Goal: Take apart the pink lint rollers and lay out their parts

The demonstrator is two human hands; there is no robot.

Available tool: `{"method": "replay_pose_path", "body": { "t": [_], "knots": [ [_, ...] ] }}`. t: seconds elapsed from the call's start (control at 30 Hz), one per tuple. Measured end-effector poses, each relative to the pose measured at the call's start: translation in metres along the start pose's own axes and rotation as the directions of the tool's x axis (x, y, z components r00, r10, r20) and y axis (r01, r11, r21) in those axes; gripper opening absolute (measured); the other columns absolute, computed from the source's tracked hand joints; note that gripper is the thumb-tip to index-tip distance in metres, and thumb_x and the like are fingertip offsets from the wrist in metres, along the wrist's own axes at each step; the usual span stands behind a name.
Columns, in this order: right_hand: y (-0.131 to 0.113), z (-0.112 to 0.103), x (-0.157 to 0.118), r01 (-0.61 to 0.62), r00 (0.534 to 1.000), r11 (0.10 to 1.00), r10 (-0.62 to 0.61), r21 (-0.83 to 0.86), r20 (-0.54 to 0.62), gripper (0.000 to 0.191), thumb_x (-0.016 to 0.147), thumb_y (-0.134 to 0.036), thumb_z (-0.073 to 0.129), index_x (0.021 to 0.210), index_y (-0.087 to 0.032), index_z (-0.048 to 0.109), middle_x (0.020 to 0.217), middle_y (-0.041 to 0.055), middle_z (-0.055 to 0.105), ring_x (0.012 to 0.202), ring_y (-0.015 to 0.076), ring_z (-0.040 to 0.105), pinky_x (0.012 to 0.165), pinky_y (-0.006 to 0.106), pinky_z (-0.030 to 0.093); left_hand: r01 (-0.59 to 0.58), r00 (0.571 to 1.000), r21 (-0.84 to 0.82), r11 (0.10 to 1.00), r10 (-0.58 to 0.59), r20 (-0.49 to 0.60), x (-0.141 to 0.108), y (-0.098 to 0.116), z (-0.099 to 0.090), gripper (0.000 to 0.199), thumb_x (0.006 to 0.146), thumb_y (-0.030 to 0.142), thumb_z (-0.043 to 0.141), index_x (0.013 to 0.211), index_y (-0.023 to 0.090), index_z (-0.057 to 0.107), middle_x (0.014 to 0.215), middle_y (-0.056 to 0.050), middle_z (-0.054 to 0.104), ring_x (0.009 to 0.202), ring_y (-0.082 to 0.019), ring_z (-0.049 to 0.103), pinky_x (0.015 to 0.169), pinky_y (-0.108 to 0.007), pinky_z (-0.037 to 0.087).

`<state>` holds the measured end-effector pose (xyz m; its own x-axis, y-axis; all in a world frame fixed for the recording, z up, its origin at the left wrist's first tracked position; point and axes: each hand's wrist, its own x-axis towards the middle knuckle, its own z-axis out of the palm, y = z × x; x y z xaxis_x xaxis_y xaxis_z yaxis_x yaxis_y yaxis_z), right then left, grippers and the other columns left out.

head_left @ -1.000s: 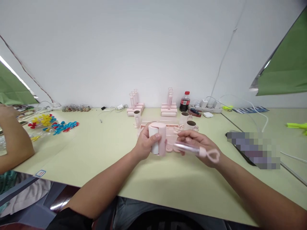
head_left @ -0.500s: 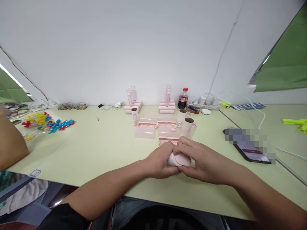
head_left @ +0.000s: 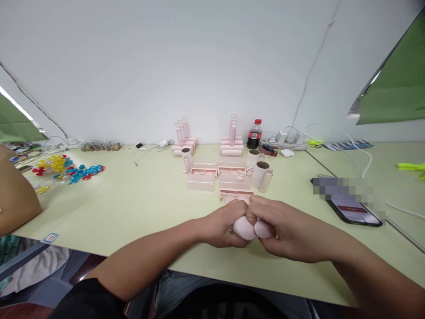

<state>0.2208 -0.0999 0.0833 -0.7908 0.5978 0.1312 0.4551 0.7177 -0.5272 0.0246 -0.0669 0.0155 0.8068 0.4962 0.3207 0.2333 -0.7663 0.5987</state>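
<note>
Near the front of the table, my left hand (head_left: 223,223) is wrapped round a pale pink rounded piece (head_left: 245,228). My right hand (head_left: 282,226) pinches a smaller pink round piece (head_left: 264,229) right beside it. The two pieces touch or nearly touch, and my fingers cover their upper parts. Just beyond the hands lies an open pink case (head_left: 236,193), partly hidden by them. Farther back are two more open pink cases (head_left: 200,180) with clear lids. Cardboard-lined tubes (head_left: 260,176) and a small clear pink bottle (head_left: 265,180) stand to the right of these.
Pink cases with upright clear bottles (head_left: 231,148) stand near the wall, beside a cola bottle (head_left: 254,134). A phone (head_left: 355,209) and cables lie right. Colourful plastic pieces (head_left: 86,173) lie left, near another person's arm (head_left: 16,190). A power strip (head_left: 287,145) runs along the back.
The two pink pieces, overlapping before, now sit side by side, with the smaller one shifted right in my right hand. My right hand has moved slightly right.
</note>
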Motion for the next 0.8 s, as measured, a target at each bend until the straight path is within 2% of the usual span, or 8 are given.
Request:
{"method": "replay_pose_path", "body": {
  "t": [0.17, 0.27, 0.37, 0.47, 0.53, 0.6, 0.7, 0.8],
  "knots": [
    [0.017, 0.0, 0.0, -0.057, 0.989, 0.998, 0.055, -0.012, -0.137, 0.03, 0.068, -0.003, 0.053, 0.09, -0.023, 0.05, 0.088, 0.0, 0.055, 0.077, 0.0154, 0.051, 0.067, 0.025, 0.041, -0.045, 0.979, -0.123, 0.991, 0.019, -0.201, -0.009, -0.007, -0.006, 0.034, 0.072, 0.037, 0.074, 0.095, 0.02, 0.056, 0.092, -0.005, 0.059, 0.089, -0.019, 0.054, 0.084, -0.033, 0.045],
    [0.027, 0.0, -0.001, -0.076, 0.965, 0.995, 0.057, -0.064, -0.254, 0.023, 0.072, -0.009, 0.056, 0.091, -0.023, 0.052, 0.087, 0.0012, 0.057, 0.073, 0.0161, 0.052, 0.064, 0.026, 0.042, 0.013, 0.948, -0.14, 0.99, -0.056, -0.313, -0.014, -0.011, -0.011, 0.046, 0.07, 0.043, 0.078, 0.104, 0.021, 0.058, 0.098, -0.006, 0.059, 0.095, -0.021, 0.055, 0.084, -0.034, 0.045],
    [0.038, 0.004, 0.001, -0.068, 0.932, 0.995, 0.035, -0.078, -0.362, 0.024, 0.074, -0.008, 0.051, 0.093, -0.022, 0.054, 0.087, 0.0026, 0.06, 0.072, 0.0169, 0.054, 0.063, 0.027, 0.043, 0.127, 0.886, -0.192, 0.973, -0.198, -0.419, -0.016, -0.014, -0.018, 0.052, 0.07, 0.041, 0.079, 0.111, 0.022, 0.053, 0.102, -0.005, 0.059, 0.091, -0.019, 0.056, 0.081, -0.032, 0.046],
    [0.048, 0.01, 0.004, -0.027, 0.901, 0.997, -0.006, -0.07, -0.434, 0.03, 0.073, -0.003, 0.043, 0.092, -0.022, 0.057, 0.088, 0.004, 0.061, 0.078, 0.0182, 0.056, 0.067, 0.029, 0.044, 0.154, 0.786, -0.338, 0.928, -0.323, -0.527, -0.015, -0.016, -0.024, 0.055, 0.068, 0.041, 0.08, 0.108, 0.021, 0.048, 0.097, -0.002, 0.055, 0.082, -0.015, 0.055, 0.072, -0.028, 0.047],
    [0.052, 0.015, 0.006, -0.018, 0.887, 0.998, -0.008, -0.052, -0.462, 0.033, 0.072, -0.001, 0.041, 0.091, -0.022, 0.06, 0.087, 0.0042, 0.06, 0.079, 0.0183, 0.057, 0.069, 0.03, 0.045, 0.121, 0.728, -0.482, 0.868, -0.407, -0.551, -0.013, -0.019, -0.027, 0.057, 0.067, 0.042, 0.081, 0.106, 0.022, 0.044, 0.094, -0.001, 0.053, 0.078, -0.013, 0.054, 0.066, -0.025, 0.047],
    [0.054, 0.019, 0.007, -0.035, 0.873, 0.999, 0.011, -0.04, -0.488, 0.034, 0.072, -0.003, 0.042, 0.091, -0.022, 0.063, 0.086, 0.0041, 0.059, 0.077, 0.0183, 0.057, 0.069, 0.031, 0.045, 0.087, 0.691, -0.592, 0.801, -0.476, -0.544, -0.011, -0.021, -0.03, 0.061, 0.065, 0.043, 0.081, 0.104, 0.023, 0.039, 0.094, 0.0, 0.054, 0.078, -0.012, 0.055, 0.064, -0.024, 0.049],
    [0.053, 0.023, 0.007, -0.06, 0.863, 0.998, 0.038, -0.028, -0.503, 0.03, 0.073, -0.008, 0.047, 0.095, -0.022, 0.063, 0.089, 0.0046, 0.059, 0.078, 0.0187, 0.058, 0.068, 0.031, 0.046, 0.066, 0.666, -0.663, 0.746, -0.528, -0.527, -0.009, -0.024, -0.033, 0.065, 0.064, 0.042, 0.083, 0.103, 0.023, 0.035, 0.094, 0.001, 0.055, 0.077, -0.012, 0.058, 0.062, -0.025, 0.053],
    [0.052, 0.024, 0.007, -0.111, 0.856, 0.994, 0.092, -0.007, -0.508, 0.031, 0.08, -0.02, 0.055, 0.111, -0.022, 0.059, 0.096, 0.0058, 0.062, 0.081, 0.0197, 0.061, 0.069, 0.032, 0.049, 0.061, 0.657, -0.71, 0.702, -0.563, -0.501, -0.007, -0.023, -0.033, 0.069, 0.06, 0.04, 0.085, 0.099, 0.023, 0.032, 0.092, 0.003, 0.056, 0.073, -0.012, 0.061, 0.057, -0.026, 0.057]
  ]
}}
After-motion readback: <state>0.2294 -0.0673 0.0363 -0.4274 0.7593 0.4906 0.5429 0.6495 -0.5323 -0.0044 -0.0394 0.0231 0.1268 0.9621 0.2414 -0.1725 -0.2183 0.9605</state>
